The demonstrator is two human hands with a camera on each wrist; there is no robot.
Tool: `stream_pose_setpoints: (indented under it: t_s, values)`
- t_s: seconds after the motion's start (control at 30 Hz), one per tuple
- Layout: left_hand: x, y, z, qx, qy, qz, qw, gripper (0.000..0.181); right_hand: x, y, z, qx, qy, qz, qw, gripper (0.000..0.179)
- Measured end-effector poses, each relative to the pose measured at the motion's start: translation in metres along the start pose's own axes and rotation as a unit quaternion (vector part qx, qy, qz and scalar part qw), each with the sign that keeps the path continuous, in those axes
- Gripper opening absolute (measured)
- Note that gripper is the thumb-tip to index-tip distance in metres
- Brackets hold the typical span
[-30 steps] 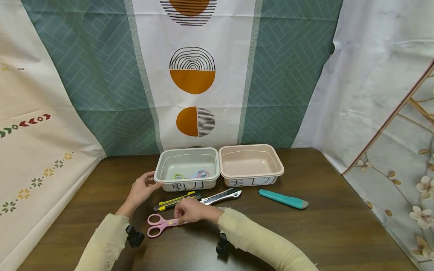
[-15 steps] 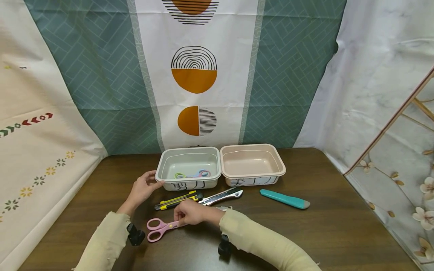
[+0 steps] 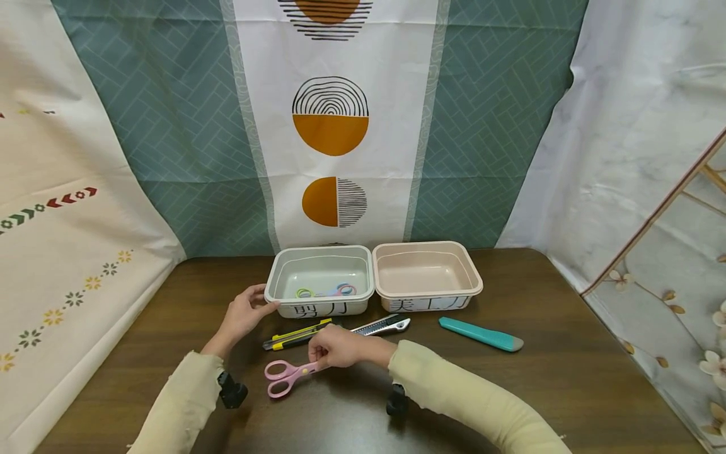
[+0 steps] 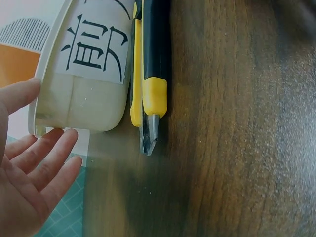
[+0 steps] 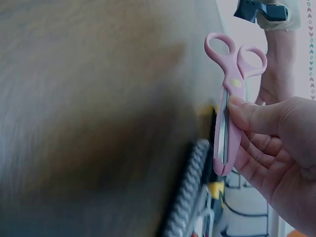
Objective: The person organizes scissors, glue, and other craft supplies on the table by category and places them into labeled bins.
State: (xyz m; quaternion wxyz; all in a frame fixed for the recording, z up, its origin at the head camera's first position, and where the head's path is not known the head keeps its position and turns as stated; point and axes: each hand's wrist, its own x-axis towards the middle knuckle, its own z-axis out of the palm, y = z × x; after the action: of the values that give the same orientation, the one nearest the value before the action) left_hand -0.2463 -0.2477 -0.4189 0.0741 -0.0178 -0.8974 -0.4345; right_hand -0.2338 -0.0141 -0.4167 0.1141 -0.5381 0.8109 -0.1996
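My right hand (image 3: 338, 347) pinches pink scissors (image 3: 283, 376) by the blade end, between thumb and fingers. Their handles point left in the head view; the right wrist view shows the pink blades (image 5: 228, 133) closed together, raised above the table. At the left front corner of the pale green box (image 3: 319, 251), my left hand (image 3: 242, 314) rests its thumb and fingers against the rim, its fingers (image 4: 54, 160) loosely extended. Inside that box lie scissors (image 3: 343, 289) with coloured handles. A yellow and black utility knife (image 3: 283, 340) lies in front of it.
A beige box (image 3: 428, 247) stands right of the green one; both carry written labels. A white and black utility knife (image 3: 391, 323) lies behind my right hand. Farther right lies a teal cutter (image 3: 479, 333). Curtains hang behind the wooden table (image 3: 539, 391).
My right hand has drawn the pink scissors up and to the right, off the table. My left hand stays at the green box's corner. The head view has shifted slightly.
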Motion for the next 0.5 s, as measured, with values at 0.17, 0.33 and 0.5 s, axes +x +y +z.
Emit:
stream_pose_setpoints:
  t_s: [0.17, 0.33, 0.5]
  values:
    - [-0.001, 0.000, 0.000, 0.000, -0.002, -0.003, 1.0000, 0.059, -0.011, 0.005, -0.015, -0.001, 0.012, 0.009, 0.9999, 0.010]
    - [-0.001, 0.000, 0.000, -0.002, -0.003, -0.008, 1.0000, 0.060, -0.016, 0.010, -0.029, -0.006, 0.019, 0.021, 0.9996, 0.010]
    - [-0.001, 0.000, 0.000, 0.002, -0.001, -0.008, 1.0000, 0.059, -0.019, 0.013, -0.043, 0.005, 0.021, 0.029, 0.9994, 0.010]
